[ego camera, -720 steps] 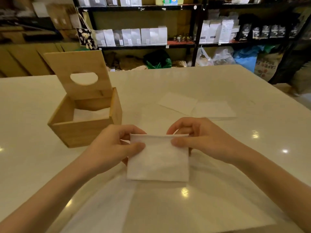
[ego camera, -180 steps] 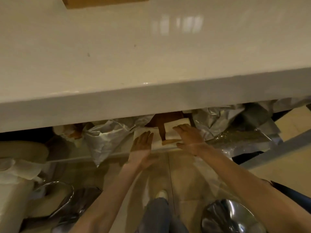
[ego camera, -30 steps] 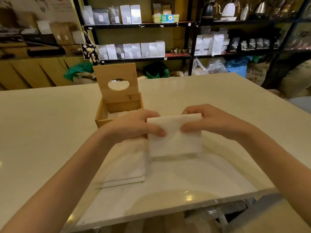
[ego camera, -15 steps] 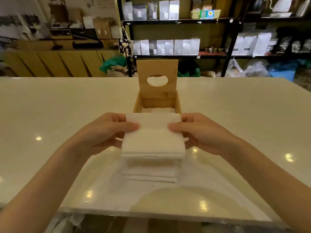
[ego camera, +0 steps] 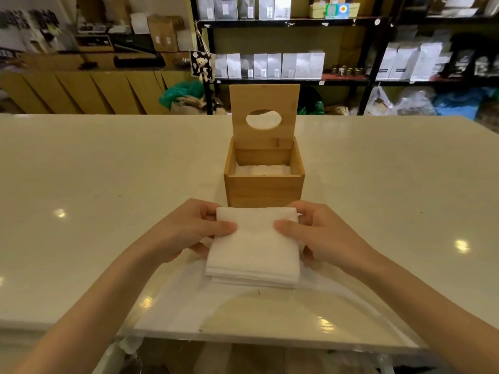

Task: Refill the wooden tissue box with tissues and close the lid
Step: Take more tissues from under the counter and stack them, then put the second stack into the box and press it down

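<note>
A wooden tissue box [ego camera: 264, 189] stands on the white table, straight ahead of me. Its lid [ego camera: 264, 103], with an oval hole, is tipped up at the back, and white tissues [ego camera: 263, 170] lie low inside. Just in front of the box I hold a stack of folded white tissues [ego camera: 255, 252] by both sides. My left hand [ego camera: 189, 233] grips its left edge with the thumb on top. My right hand [ego camera: 321, 236] grips its right edge the same way. The stack's near edge hangs close to the table.
The white table [ego camera: 108, 198] spreads wide on both sides, with its near edge [ego camera: 243, 338] just below my forearms. Black shelves [ego camera: 283, 49] with bags and packets stand beyond the far edge. Wooden cabinets [ego camera: 94, 90] line the back left.
Since half a second ago both hands have carried the tissue stack a little nearer the box front. The second pile seen under it earlier is no longer apparent.
</note>
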